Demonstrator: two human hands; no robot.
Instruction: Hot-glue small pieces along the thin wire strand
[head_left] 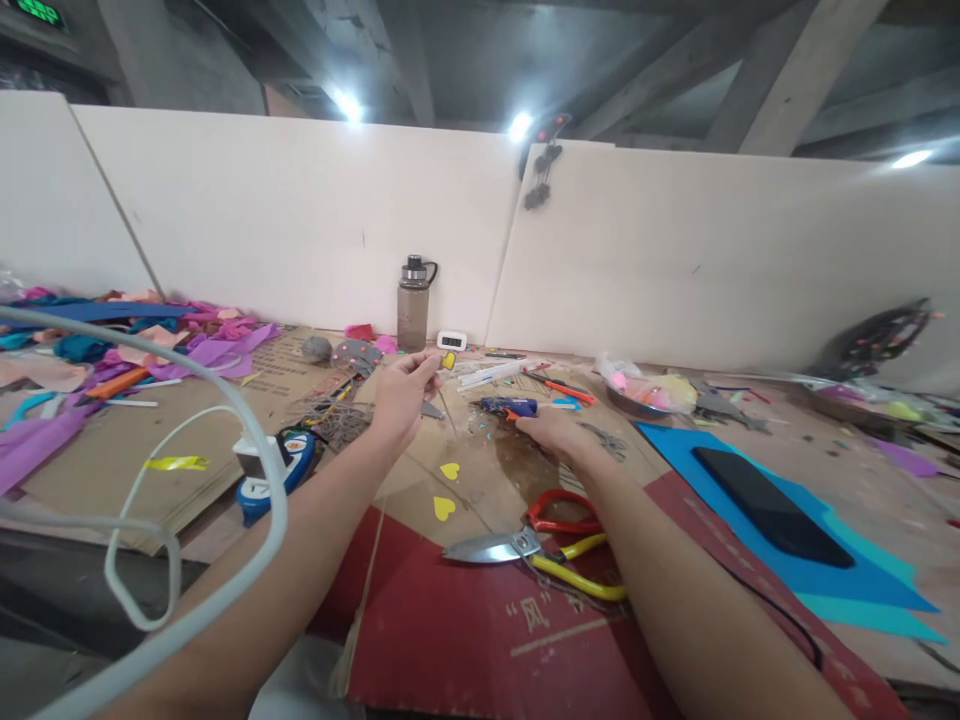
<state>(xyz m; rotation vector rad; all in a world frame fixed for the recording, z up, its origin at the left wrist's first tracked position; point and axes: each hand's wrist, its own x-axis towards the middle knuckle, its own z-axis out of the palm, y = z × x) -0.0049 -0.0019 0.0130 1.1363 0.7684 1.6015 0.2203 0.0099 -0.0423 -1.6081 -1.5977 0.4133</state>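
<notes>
My left hand (406, 392) pinches a small yellow piece (448, 360) at its fingertips, in front of a white digital clock (451, 341). A thin stick hangs below these fingers. My right hand (553, 433) reaches to a blue glue gun (508, 407), its fingers at the orange part; whether they grip it is unclear. Two yellow paper hearts (444, 508) lie on the cardboard between my arms. Nearer me, large scissors (491, 547) with a red handle and a yellow handle rest on the red board (480, 630).
Colored scraps (82, 350) and a blue power strip (300, 460) are at left. A bottle (412, 305) stands by the white wall panel. At right are a bowl (637, 400) and a black phone (772, 505) on blue sheets. A pale tube crosses the left foreground.
</notes>
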